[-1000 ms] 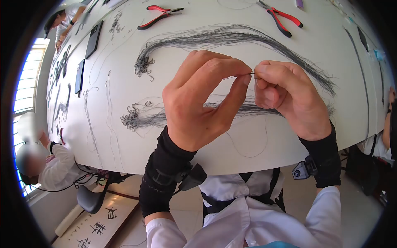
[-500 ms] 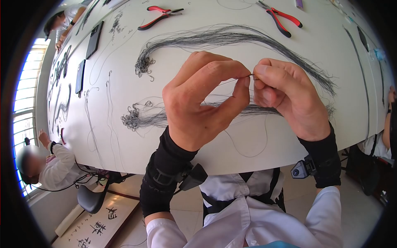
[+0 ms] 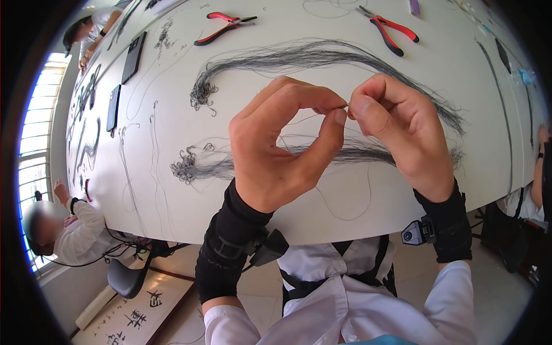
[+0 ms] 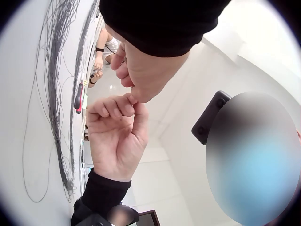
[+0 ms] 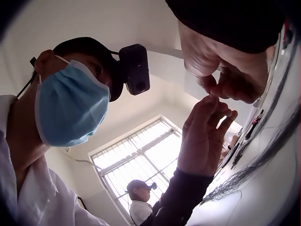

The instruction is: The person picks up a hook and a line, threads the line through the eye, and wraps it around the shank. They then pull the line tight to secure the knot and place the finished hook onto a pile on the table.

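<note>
Above the table, my left hand (image 3: 261,149) pinches a tiny dark hook-like piece (image 3: 347,107) between thumb and index fingertips. My right hand (image 3: 405,135) meets it there, thumb and forefinger pinching at the same spot, the other fingers curled. The fingertips cover most of the piece, and I cannot tell its exact shape. Thin line trails from the left fingertips. Behind and below the hands lie two bundles of fine dark line, the far bundle (image 3: 287,56) and the near bundle (image 3: 210,165), each with fish hooks clustered at its left end. The hands partly hide the near bundle.
Two red-handled pliers, the left pliers (image 3: 221,29) and the right pliers (image 3: 391,31), lie at the back. Phones (image 3: 113,109) and loose hooked lines (image 3: 154,132) lie to the left. Other people sit around the table (image 3: 356,230).
The right hand has rolled, its thumb now lower across the index finger and its knuckles raised. The left hand keeps its pinch near the same place.
</note>
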`<state>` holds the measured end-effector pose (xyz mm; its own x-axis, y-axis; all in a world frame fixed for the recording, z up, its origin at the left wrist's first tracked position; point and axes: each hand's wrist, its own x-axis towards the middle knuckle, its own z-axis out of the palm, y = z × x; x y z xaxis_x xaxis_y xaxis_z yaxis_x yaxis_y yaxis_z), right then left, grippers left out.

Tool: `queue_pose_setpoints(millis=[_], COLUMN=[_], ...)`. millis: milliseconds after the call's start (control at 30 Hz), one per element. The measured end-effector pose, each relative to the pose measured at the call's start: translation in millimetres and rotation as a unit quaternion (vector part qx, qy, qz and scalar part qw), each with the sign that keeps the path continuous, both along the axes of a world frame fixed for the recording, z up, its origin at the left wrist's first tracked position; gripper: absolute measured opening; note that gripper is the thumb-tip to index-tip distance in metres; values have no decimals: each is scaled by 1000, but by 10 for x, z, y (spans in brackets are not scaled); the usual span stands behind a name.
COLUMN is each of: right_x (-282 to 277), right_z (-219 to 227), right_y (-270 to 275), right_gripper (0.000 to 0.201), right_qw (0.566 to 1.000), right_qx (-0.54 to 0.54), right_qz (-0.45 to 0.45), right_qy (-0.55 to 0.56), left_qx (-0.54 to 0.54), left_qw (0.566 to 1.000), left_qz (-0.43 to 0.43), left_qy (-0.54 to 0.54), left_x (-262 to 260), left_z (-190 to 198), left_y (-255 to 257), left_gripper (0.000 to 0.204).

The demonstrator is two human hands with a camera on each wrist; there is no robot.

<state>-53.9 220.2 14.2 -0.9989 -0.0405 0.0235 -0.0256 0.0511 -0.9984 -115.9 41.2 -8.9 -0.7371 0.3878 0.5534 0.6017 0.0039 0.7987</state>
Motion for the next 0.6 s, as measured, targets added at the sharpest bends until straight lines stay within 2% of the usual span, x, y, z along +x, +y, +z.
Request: queue_pose_setpoints(millis=[33,167,333,600], right_x=[-1,13,22,22], right_z=[-22,-28,-30,-38], right_y=[-13,-30,-47,-49], right_gripper=[20,18,17,16], right_qw=[999,994,994,994], right_qx=[16,80,67,49], right_qz=[-7,-22,-18,-29], right_qy=[28,76,84,95], left_qx=[19,-29,-34,-14], left_qw=[1000,999,999,999], left_qz=[10,-35,-34,-37], left_qy=[2,-4,26,12], left_x=[-7,4,-3,8], left_z=[-12,24,31,15], left_y=[15,-70,-83,-59], left_gripper=[14,21,22,23])
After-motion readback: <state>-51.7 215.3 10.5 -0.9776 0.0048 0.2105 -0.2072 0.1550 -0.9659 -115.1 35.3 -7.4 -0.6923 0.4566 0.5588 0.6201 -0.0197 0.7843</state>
